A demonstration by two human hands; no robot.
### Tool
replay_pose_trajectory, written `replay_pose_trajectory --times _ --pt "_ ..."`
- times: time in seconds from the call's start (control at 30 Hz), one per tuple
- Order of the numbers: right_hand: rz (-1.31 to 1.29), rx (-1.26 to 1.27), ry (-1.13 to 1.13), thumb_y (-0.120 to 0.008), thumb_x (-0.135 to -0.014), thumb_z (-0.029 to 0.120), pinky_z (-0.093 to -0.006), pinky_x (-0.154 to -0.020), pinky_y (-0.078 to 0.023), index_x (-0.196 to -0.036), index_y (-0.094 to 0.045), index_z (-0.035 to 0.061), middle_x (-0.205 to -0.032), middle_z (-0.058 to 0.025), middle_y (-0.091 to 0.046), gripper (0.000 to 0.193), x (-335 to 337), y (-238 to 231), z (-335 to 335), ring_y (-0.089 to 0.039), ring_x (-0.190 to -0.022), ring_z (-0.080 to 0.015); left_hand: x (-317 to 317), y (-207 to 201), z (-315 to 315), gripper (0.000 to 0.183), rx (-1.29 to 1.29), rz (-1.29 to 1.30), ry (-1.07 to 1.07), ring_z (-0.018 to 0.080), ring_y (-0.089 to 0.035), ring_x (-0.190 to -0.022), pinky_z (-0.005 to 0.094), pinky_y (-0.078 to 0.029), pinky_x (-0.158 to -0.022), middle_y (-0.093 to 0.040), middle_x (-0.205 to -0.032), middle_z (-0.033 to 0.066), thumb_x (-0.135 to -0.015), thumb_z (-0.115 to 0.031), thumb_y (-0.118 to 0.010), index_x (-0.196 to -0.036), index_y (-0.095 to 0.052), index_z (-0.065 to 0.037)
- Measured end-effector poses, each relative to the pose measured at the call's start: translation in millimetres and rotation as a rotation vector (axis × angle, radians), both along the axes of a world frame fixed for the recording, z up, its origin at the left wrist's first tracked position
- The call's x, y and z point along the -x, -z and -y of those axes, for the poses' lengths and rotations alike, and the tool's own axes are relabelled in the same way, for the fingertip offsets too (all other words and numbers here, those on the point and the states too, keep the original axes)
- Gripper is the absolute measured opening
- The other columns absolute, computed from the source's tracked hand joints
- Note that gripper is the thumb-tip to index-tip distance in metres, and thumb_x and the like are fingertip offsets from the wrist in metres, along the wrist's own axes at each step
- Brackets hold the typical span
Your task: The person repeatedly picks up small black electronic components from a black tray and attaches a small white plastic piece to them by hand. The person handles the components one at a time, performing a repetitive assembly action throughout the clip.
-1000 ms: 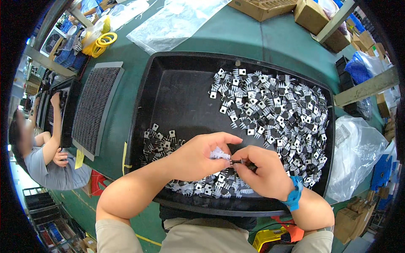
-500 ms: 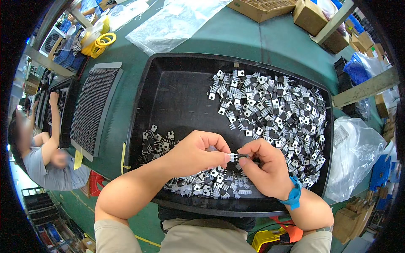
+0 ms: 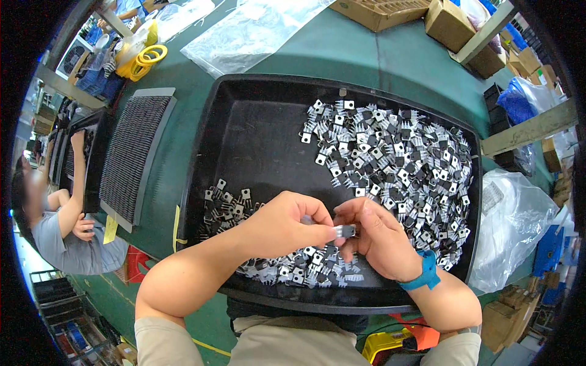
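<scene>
Clamping a small black component (image 3: 348,231) by its silvery end in fingers of the left hand (image 3: 288,223), above the black tray (image 3: 262,140). Curving the right hand (image 3: 389,245) beside its free end (cannot tell whether gripping too).

Markings: none legible from where I stand. Clear plastic bag (image 3: 516,235), right of the black tray (image 3: 256,140): pale label (image 3: 492,194), print too small to make out. Yellow paper slip (image 3: 110,229), near end of the grey-edged panel (image 3: 152,92): any writing unresolved. Transistors (image 3: 400,150) in tray: any surface marks too small.
</scene>
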State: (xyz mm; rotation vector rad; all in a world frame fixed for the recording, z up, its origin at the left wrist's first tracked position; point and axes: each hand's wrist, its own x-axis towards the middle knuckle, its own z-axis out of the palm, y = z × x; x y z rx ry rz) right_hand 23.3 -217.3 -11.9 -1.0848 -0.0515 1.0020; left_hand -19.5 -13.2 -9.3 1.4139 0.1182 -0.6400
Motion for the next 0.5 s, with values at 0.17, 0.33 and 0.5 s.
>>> replay_pose_trajectory --times 0.17,0.33,0.5 --pt "-0.057 0.025 -0.03 -0.043 -0.101 0.035 -0.0255 -0.057 -0.051 -0.11 -0.053 0.0009 -0.095 -0.0082 -0.058 0.037 -1.7 6.7 2.4 -0.058 -0.076 -0.0139 -8.2 -3.9 -6.0 0.014 0.119 -0.172 -0.166 0.0047 -0.051 -0.057 0.0177 -0.036 -0.049 -0.063 -0.076 0.0034 -0.086 -0.012 -0.061 -0.095 -0.062 -0.002" --pt "0.475 0.421 -0.285 -0.062 -0.09 0.023 -0.0277 -0.053 -0.048 -0.101 -0.058 0.0055 -0.087 -0.0041 -0.06 0.021 -8.4 4.0 2.7 -0.06 -0.07 -0.0134 -5.9 5.3 -10.7 0.023 0.263 -0.102 -0.246 0.0053 -0.052 -0.06 0.0177 -0.036 -0.049 -0.063 -0.085 0.0075 -0.08 -0.002 -0.058 -0.104 -0.058 -0.001" --pt "1.267 0.51 -0.452 -0.065 -0.082 0.014 -0.0392 -0.06 -0.051 -0.097 -0.06 0.0067 -0.084 -0.01 -0.058 0.018 3.6 14.7 1.8 -0.062 -0.072 -0.0277 -7.9 2.8 -5.4 0.019 0.303 -0.048 -0.29 0.0056 -0.049 -0.059 0.0184 -0.036 -0.049 -0.064 -0.086 0.0095 -0.09 -0.004 -0.056 -0.108 -0.057 -0.001"
